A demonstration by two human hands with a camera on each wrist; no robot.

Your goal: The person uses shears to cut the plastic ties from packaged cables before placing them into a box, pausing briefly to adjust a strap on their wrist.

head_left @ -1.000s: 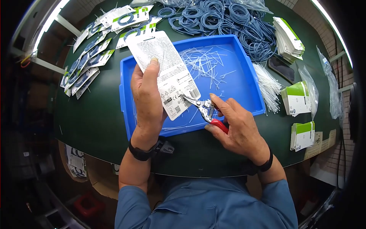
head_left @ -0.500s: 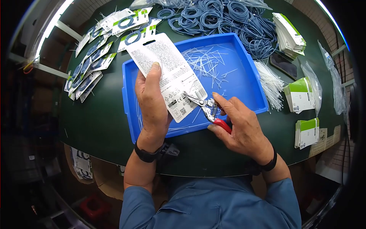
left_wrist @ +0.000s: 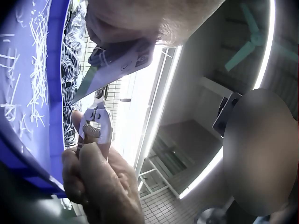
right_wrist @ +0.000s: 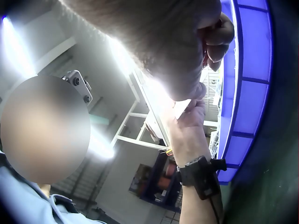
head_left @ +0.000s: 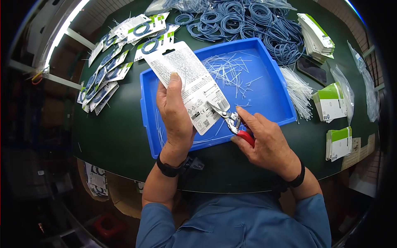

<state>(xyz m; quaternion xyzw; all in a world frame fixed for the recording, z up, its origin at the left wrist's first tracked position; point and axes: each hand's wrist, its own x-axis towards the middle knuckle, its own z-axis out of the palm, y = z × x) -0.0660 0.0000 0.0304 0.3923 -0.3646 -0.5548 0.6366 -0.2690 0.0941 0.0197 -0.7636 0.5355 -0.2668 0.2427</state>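
My left hand (head_left: 178, 113) holds a white printed card (head_left: 196, 84) over the tray, thumb flat on its text side and fingers behind it. The card tilts, its hang slot at the far end and its QR code near me. In my right hand (head_left: 271, 142) is a pair of pruning shears (head_left: 233, 121) with red handles and a coil spring. Their blade tips overlap the card's lower printed part, beside the barcode. From the left wrist, the shears (left_wrist: 96, 119) appear below the card (left_wrist: 119, 65), gripped by the right hand (left_wrist: 105, 182).
Thin white strips (head_left: 229, 70) lie scattered in the blue tray (head_left: 269, 91). A bundle of white cable ties (head_left: 297, 93) sits right of it. Behind are coiled blue cables (head_left: 231, 20); at left, carded cables (head_left: 103, 76). Card stacks (head_left: 331, 107) and a phone (head_left: 312, 70) are at right.
The whole head view has shifted, so the table and hands appear farther right. Both hands keep their grips, and the shears stay at the same part of the card.
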